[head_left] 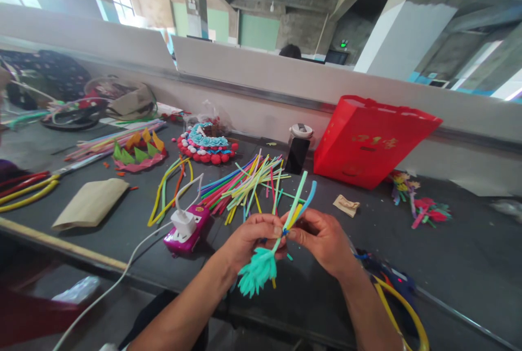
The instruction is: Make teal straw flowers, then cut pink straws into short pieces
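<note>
You hold a bunch of coloured stems [300,192] over the near part of the black table [477,264]. Your left hand [258,230] pinches it between thumb and fingers, and your right hand [324,237] pinches close beside, at a dark blue tie [286,232]. Below them, the turquoise flower [258,272] looks fully shaped, so that part seems done. The joining looks only partway: the green, yellow and blue ends stick up unevenly, and your fingers hide how firmly the tie grips. Beyond your hands, a pile of loose pipe cleaners [255,180] lies unworked.
</note>
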### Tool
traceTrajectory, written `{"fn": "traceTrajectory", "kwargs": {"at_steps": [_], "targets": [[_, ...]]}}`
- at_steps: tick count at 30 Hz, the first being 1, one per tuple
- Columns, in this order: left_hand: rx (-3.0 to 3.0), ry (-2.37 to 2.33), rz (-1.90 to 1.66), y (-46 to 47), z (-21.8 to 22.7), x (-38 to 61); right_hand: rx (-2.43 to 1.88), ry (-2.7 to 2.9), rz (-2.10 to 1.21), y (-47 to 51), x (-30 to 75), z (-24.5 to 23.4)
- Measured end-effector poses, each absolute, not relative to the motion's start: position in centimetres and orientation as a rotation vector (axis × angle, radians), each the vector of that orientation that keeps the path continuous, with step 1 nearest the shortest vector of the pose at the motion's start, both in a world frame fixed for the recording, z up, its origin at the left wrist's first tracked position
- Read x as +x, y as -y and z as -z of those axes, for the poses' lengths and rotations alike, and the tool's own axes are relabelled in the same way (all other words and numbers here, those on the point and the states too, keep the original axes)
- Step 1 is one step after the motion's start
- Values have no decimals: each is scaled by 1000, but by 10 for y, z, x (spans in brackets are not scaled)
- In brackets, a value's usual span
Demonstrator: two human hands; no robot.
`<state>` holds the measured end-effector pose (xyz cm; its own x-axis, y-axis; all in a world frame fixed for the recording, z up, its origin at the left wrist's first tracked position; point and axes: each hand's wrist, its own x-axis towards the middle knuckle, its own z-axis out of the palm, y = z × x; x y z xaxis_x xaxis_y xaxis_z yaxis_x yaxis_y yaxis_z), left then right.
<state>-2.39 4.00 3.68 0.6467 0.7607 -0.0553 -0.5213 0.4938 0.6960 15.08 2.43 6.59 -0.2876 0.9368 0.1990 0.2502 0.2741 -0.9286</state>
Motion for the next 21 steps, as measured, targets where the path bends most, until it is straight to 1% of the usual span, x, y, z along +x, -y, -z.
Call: {"fn": "traceTrajectory", "kwargs": {"at_steps": [6,10,13,17,21], "targets": [[629,-336,-684,-45,-32,-25,-1100,1801,-793,-22,149,-66],[758,-529,-828,-44,-40,-26,-1199,1671,-834,-23,145,-63],[1012,-705,-962,-41,-47,-28,-1198,1563,-909,-23,140,-62],[1538,-849,-1167,-39,-50,-32,-1258,1407,-936,-24,137,-60],[1869,-811,-1186,-41,-48,-35,-1258,1310,-971,-26,137,-57]]}}
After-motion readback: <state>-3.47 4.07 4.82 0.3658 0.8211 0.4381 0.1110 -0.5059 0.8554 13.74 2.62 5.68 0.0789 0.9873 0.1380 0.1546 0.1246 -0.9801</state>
